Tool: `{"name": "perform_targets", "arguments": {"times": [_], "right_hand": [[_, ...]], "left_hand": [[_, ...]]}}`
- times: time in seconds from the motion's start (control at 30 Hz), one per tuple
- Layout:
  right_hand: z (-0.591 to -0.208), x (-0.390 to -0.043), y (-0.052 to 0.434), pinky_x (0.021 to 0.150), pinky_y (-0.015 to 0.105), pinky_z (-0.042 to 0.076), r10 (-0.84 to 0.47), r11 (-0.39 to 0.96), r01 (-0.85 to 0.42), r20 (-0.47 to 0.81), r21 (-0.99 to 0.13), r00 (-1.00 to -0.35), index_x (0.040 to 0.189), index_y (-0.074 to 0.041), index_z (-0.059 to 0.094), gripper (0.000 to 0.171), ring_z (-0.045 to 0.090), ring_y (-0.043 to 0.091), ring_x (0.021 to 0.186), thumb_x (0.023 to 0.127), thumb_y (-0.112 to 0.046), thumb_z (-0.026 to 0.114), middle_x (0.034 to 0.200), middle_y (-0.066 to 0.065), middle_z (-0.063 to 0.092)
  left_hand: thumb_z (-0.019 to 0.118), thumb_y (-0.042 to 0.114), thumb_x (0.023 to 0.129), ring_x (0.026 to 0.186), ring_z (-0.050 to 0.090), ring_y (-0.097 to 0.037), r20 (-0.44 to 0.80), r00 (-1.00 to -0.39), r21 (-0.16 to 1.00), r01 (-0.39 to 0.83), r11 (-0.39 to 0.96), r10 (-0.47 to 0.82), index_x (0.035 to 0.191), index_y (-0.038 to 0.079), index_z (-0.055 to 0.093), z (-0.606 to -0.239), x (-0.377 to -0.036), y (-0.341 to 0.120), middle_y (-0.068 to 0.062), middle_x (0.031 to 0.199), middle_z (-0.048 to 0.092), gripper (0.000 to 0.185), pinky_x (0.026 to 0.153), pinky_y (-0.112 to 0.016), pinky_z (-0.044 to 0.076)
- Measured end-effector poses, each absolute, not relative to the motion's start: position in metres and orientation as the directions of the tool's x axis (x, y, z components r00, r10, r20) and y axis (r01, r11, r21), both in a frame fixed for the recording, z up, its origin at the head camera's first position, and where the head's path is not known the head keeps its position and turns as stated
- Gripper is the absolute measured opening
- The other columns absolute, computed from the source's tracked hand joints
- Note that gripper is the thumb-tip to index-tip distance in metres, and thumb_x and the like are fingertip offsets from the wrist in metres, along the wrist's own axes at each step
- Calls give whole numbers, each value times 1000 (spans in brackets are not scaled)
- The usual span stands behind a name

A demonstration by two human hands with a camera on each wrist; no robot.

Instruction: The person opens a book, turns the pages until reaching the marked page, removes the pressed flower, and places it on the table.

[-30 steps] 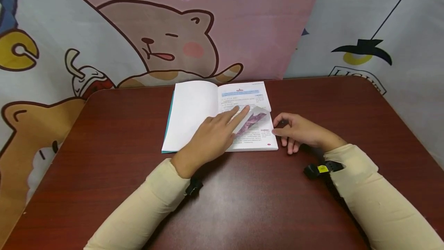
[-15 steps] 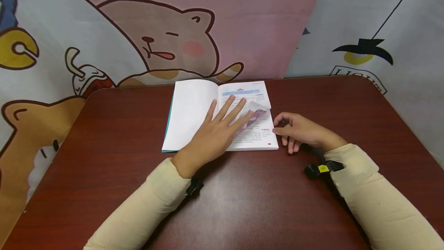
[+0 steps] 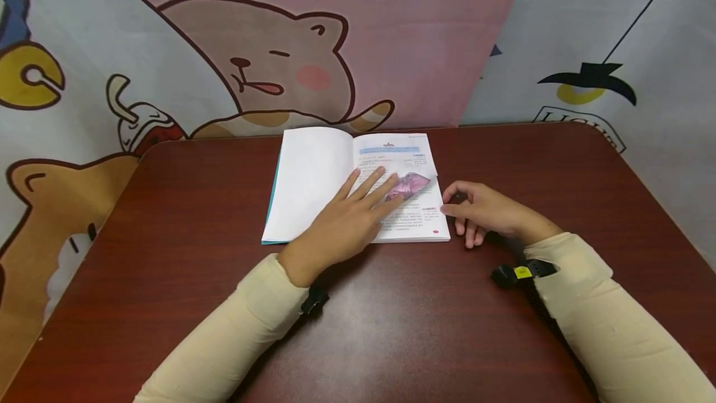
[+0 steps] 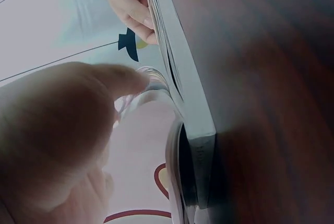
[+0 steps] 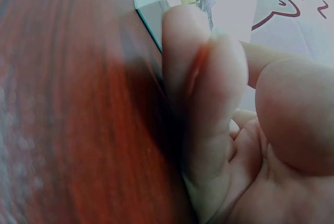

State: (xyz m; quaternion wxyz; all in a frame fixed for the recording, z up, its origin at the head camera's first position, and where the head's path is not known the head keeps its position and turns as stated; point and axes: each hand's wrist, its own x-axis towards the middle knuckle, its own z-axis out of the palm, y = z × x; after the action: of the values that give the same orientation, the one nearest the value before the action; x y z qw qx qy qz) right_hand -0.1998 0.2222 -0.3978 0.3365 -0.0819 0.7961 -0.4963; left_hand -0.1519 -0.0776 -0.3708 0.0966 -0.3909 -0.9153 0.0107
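An open book (image 3: pixel 313 179) lies on the table, its left page blank white and its right page printed. My left hand (image 3: pixel 347 222) rests over the right page with fingers spread and fairly straight. Beside its fingertips part of a leaf (image 3: pixel 411 185) curls up, showing a purple-pink picture. In the left wrist view the thumb (image 4: pixel 122 80) is near the curled paper, with the book's page block (image 4: pixel 182 67) beyond. My right hand (image 3: pixel 481 210) is at the book's right edge, thumb and forefinger curled against it. Its other fingers (image 5: pixel 214 93) hang bent by the table, close to the book.
The dark red-brown wooden table (image 3: pixel 190 204) ends at a cloth backdrop (image 3: pixel 425 30) with cartoon animals, right behind the book. Black wrist straps with devices (image 3: pixel 506 275) sit under both cuffs.
My left hand has spread its fingers, then drawn them slightly back toward me. More of the leaf's purple picture now shows. The right hand stays at the book's edge.
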Motion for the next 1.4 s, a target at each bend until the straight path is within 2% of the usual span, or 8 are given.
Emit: {"name": "perform_targets", "arguments": {"times": [0.1,0.33,0.53,0.77,1.4], "right_hand": [[-398,-200,222,42,35,53,-470,488,199,-448,-850,-760,127,-2,42,41,64,20,44,100,-26,62,67,11,60],[-399,-199,222,42,34,53,-480,489,187,-442,-852,-758,126,-2,41,41,64,20,44,98,-23,64,67,12,61],[-400,-198,222,42,34,53,-479,490,191,-446,-851,-756,126,-2,41,42,64,19,44,98,-23,64,67,11,61],[-400,-198,223,43,34,54,-470,489,196,-446,-850,-761,125,-2,42,42,64,19,44,98,-24,65,67,12,61],[-397,-198,223,42,34,53,-469,491,199,-450,-848,-760,126,-2,42,42,64,20,44,98,-23,64,67,12,61]], "left_hand": [[60,22,99,156,18,-23,159,-683,-68,713,698,713,153,22,43,-371,-152,-78,-3,165,28,56,126,-51,12],[49,8,100,156,18,-22,120,-684,-36,721,692,719,154,19,42,-371,-151,-78,-6,164,30,55,127,-45,10],[49,4,99,155,18,-25,121,-679,-2,729,684,724,148,16,50,-373,-150,-79,-7,164,30,50,127,-42,9],[49,4,98,154,23,-29,145,-662,-22,741,671,736,139,7,58,-374,-151,-79,-11,163,32,43,126,-42,15],[48,8,98,155,21,-29,73,-735,-20,675,737,675,141,7,57,-372,-151,-79,-7,164,30,44,125,-47,19]]}}
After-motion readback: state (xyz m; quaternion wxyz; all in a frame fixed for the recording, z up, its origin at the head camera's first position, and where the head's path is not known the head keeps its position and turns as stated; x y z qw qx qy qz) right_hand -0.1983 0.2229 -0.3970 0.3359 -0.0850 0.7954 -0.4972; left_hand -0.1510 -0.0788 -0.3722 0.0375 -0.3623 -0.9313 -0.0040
